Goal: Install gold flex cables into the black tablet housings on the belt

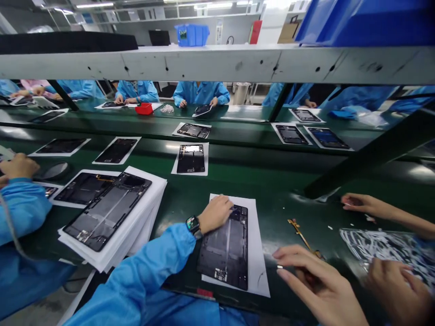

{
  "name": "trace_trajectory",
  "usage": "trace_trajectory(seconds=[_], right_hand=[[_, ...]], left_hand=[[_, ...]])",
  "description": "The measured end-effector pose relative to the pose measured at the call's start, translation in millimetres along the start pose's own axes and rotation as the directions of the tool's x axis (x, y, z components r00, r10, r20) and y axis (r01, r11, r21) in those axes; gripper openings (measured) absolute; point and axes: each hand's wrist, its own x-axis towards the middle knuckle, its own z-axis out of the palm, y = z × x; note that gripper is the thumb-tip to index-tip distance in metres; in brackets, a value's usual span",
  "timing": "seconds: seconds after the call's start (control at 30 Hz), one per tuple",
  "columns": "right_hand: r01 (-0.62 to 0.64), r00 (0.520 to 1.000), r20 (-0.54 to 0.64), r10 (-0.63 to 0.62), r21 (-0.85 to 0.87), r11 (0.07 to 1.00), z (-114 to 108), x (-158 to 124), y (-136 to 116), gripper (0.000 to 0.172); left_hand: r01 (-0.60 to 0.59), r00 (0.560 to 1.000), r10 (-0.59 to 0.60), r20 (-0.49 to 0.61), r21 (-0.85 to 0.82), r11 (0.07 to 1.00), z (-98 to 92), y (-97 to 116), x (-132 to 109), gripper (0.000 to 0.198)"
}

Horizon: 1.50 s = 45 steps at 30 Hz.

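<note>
An opened black tablet housing (224, 249) lies in front of me, partly on a white paper sheet (260, 271). My left hand (215, 212), below a sleeve and a watch, is closed over the housing's top left, fingers bent against its upper edge and hiding that corner. Right of the sheet, my right hand (316, 283) pinches a tiny white piece (279, 267) between thumb and forefinger, above the bench. Just beyond those fingers lies a thin orange-brown flex cable (301, 234).
At left, a tablet housing (108, 210) tops a stack of white sheets (142, 226). A co-worker's hands (394, 280) are at right, beside a clear bag of white strips (380, 246). A dark slanted post (367, 154) and an overhead shelf (217, 63) cross the view.
</note>
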Motion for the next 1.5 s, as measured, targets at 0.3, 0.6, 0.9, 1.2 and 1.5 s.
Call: trace_trajectory(seconds=[0.3,0.6,0.9,1.2,1.5], right_hand=[[-0.042,0.998,0.036,0.043,-0.03,0.999,-5,-15,-3,0.015],[0.033,0.995,0.102,-0.02,-0.132,0.991,-1,0,-7,0.014],[-0.028,0.971,0.237,0.044,-0.071,0.997,13,74,-30,0.024],[-0.102,0.944,0.323,0.068,0.088,0.991,49,159,-13,0.026],[-0.069,0.879,0.464,0.106,-0.095,0.993,108,190,43,0.013]], left_hand=[[-0.042,0.995,0.049,0.092,-0.082,0.996,10.6,-37,47,0.014],[0.023,0.996,-0.008,0.085,-0.176,0.984,16.1,-31,61,0.013],[0.019,0.999,0.013,0.031,-0.842,0.54,-44.1,5,-12,0.033],[0.03,0.964,-0.148,-0.221,-0.462,0.886,-4.3,28,-72,0.035],[-0.066,0.962,0.069,-0.263,0.02,0.998,3.5,-2,-83,0.02]])
